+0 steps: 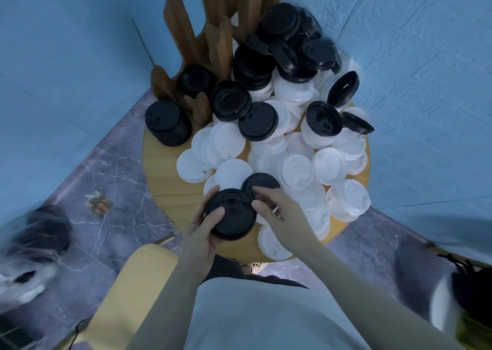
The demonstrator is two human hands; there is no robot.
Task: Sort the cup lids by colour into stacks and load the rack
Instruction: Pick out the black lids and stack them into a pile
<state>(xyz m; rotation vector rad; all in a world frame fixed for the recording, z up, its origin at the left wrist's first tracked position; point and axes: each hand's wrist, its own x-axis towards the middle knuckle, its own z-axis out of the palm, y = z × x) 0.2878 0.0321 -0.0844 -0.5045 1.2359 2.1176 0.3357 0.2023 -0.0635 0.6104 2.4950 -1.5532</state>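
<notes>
At lower centre, the left hand (203, 226) holds a black lid (231, 214) in its grip. The right hand (279, 211) pinches a second black lid (262, 182) just behind it, over the round worktop (165, 187).

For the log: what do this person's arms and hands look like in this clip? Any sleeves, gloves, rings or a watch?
Both forearms are bare up to where they leave view at the light grey top; no sleeve cuff shows. The left hand and the right hand wear no gloves. No watch, bracelet or ring shows on the visible sides of wrists and fingers. No cables or markings show on either arm.
</notes>
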